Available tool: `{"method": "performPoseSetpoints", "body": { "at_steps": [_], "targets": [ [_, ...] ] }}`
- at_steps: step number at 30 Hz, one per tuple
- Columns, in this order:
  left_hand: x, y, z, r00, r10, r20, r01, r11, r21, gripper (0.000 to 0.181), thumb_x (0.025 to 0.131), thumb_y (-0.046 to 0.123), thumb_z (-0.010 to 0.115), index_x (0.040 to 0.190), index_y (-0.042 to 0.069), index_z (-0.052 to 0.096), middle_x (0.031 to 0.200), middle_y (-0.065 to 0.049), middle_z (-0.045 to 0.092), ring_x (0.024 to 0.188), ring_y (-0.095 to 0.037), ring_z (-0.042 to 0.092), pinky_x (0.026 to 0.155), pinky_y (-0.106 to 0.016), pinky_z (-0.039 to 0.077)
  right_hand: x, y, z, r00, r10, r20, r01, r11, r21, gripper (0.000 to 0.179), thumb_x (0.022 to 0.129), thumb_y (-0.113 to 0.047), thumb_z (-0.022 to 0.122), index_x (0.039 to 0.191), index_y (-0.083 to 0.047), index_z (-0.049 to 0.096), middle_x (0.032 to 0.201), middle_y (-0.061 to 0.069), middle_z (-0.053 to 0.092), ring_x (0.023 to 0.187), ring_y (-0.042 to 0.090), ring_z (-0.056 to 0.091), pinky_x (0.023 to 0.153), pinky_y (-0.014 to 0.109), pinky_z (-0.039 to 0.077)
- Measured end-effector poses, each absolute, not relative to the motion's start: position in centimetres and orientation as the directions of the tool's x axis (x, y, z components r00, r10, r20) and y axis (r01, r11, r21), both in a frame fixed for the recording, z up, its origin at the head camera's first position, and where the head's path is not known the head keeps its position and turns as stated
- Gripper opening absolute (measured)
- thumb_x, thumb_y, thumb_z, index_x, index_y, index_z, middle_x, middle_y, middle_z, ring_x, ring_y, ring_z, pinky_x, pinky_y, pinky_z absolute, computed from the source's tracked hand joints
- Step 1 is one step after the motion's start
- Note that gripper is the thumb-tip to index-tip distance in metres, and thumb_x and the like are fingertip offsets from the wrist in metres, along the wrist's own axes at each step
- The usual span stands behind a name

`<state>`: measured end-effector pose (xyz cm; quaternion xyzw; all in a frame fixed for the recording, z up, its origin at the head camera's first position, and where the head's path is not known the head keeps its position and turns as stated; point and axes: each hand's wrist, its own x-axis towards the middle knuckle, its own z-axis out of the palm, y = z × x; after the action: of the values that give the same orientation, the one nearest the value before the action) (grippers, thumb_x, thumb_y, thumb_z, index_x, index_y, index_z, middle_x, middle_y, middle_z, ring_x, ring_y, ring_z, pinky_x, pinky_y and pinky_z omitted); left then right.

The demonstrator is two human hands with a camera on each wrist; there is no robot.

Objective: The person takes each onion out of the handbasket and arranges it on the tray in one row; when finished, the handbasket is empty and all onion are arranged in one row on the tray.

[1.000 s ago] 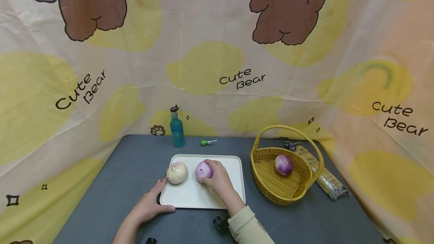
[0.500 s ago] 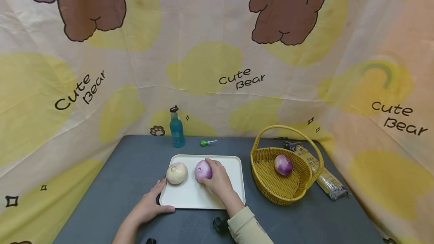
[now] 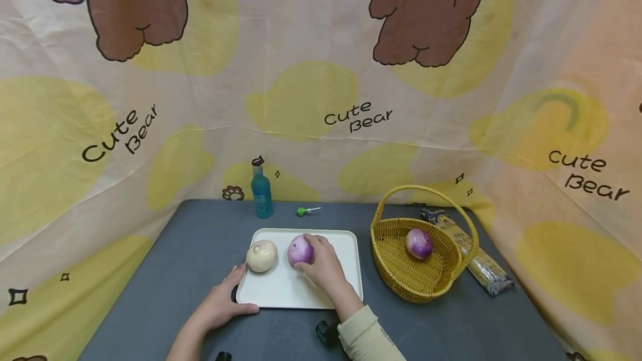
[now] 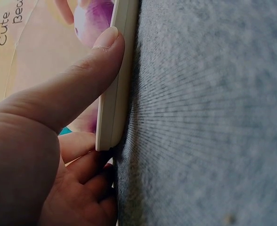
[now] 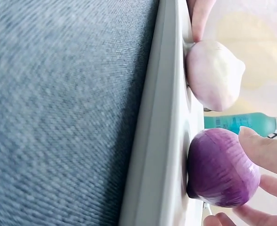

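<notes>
A white tray (image 3: 281, 294) lies on the table, bearing a pale onion (image 3: 262, 256) at its left and a purple onion (image 3: 300, 250) near its middle. My right hand (image 3: 325, 265) grips the purple onion from the right, thumb in front and fingers behind it. The right wrist view has this onion (image 5: 221, 167) low over the tray surface, between thumb and fingers. At the tray's front left corner is my left hand (image 3: 223, 301). Its thumb (image 4: 89, 77) lies straight along the front rim, while the other fingers touch the left side, close to the pale onion.
A yellow wicker basket (image 3: 401, 283) with another purple onion (image 3: 419, 244) stands right of the tray, beside a long plastic packet (image 3: 484, 266). Behind the tray are a blue bottle (image 3: 262, 191) and a green lollipop (image 3: 302, 211). A dark object (image 3: 326, 333) lies by the right sleeve.
My right hand and the purple onion have shifted very slightly back and left over the tray. My left hand and the tray stay where they were.
</notes>
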<state>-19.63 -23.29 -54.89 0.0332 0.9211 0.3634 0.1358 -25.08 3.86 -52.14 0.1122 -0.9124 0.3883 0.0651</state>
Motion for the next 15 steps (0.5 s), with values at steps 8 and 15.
{"method": "performPoseSetpoints", "body": {
  "at_steps": [8,15],
  "targets": [
    [-19.7,-23.4,-54.8,-0.960,0.162,-0.227,-0.040,0.725,0.688,0.119,0.072,0.052,0.087,0.161,0.004,0.022,0.164,-0.026,0.020,0.148,-0.056,0.015,0.113,-0.074,0.020,-25.2,4.5,-51.7,-0.960,-0.144,0.241,-0.273,0.682,-0.678,0.070,0.076,-0.022,0.090,0.138,-0.010,0.060,0.138,0.018,0.058,0.125,0.040,0.057,0.104,0.055,0.048],
    [-19.7,-23.3,-54.8,-0.958,0.161,-0.238,-0.044,0.736,0.675,0.120,0.073,0.054,0.086,0.161,0.005,0.021,0.164,-0.026,0.020,0.147,-0.057,0.016,0.112,-0.075,0.020,-25.1,5.8,-50.8,-0.958,-0.131,0.256,-0.280,0.632,-0.723,0.068,0.077,-0.022,0.089,0.137,-0.012,0.061,0.139,0.016,0.058,0.128,0.038,0.056,0.106,0.055,0.045]
  ]
}}
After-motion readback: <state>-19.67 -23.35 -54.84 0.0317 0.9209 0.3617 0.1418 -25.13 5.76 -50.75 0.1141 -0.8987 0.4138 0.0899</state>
